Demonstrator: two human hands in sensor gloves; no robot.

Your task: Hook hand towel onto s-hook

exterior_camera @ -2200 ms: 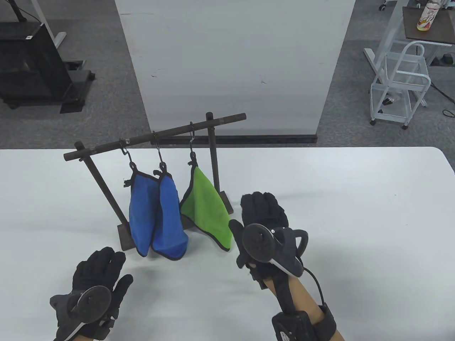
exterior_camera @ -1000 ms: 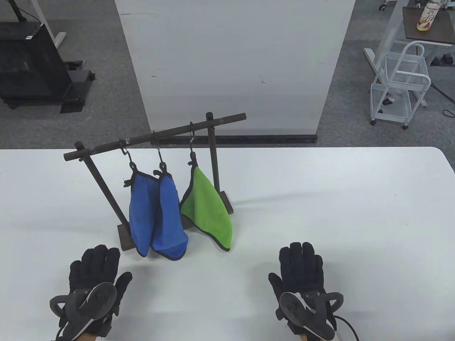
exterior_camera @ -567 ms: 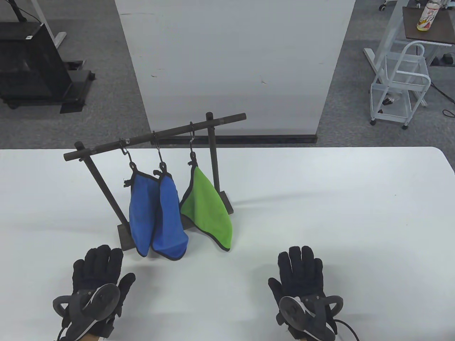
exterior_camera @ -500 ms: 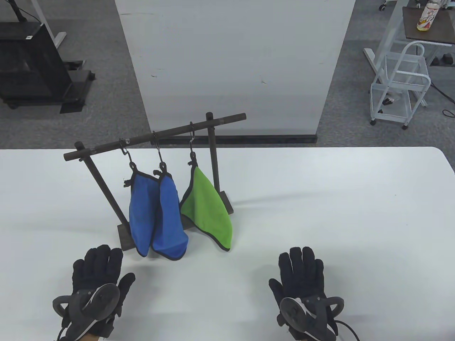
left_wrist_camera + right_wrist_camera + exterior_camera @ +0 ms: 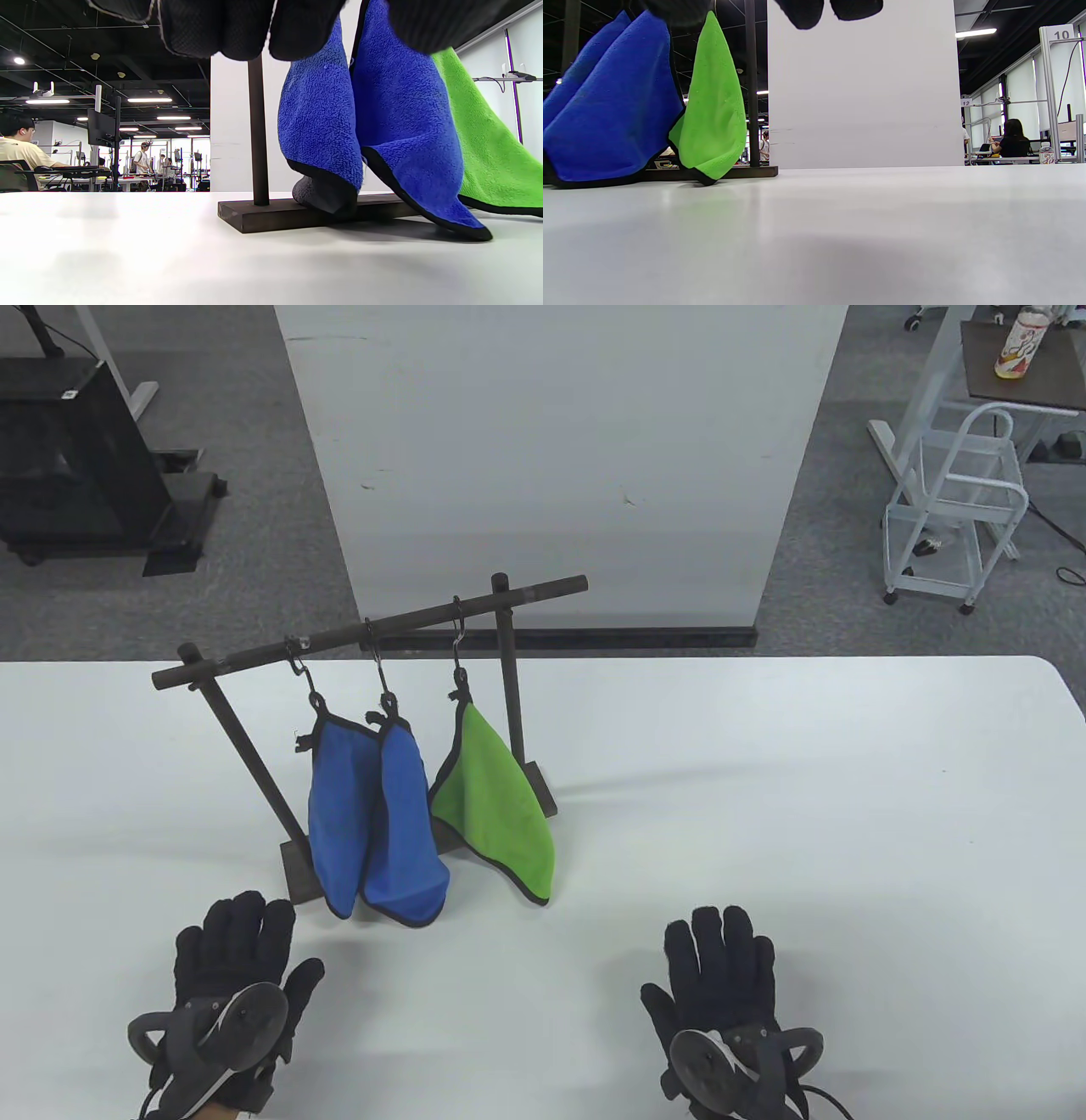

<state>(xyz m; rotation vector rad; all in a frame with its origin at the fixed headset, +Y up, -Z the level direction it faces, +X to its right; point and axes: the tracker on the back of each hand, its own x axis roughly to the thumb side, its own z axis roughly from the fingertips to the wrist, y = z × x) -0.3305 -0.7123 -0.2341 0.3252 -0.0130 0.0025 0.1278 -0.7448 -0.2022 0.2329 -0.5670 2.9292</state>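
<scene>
A dark wooden rack (image 5: 365,632) stands on the white table (image 5: 764,780). Three S-hooks hang from its bar; two blue towels (image 5: 373,823) and a green towel (image 5: 501,806) hang from them. The S-hook above the green towel (image 5: 459,645) is the rightmost. My left hand (image 5: 233,959) lies flat and empty on the table just in front of the rack's base. My right hand (image 5: 721,976) lies flat and empty to the right of the towels. The left wrist view shows the blue towels (image 5: 373,140) close up; the right wrist view shows the green towel (image 5: 715,114).
A white pillar (image 5: 551,458) stands behind the table. The rack's flat base (image 5: 297,212) lies close in front of my left fingers. A white cart (image 5: 954,509) and a black stand (image 5: 76,466) are on the floor beyond the table.
My right hand has drawn back from beside the green towel to the table's front and now lies flat. My left hand turned flat and barely shifted. The towels hang still.
</scene>
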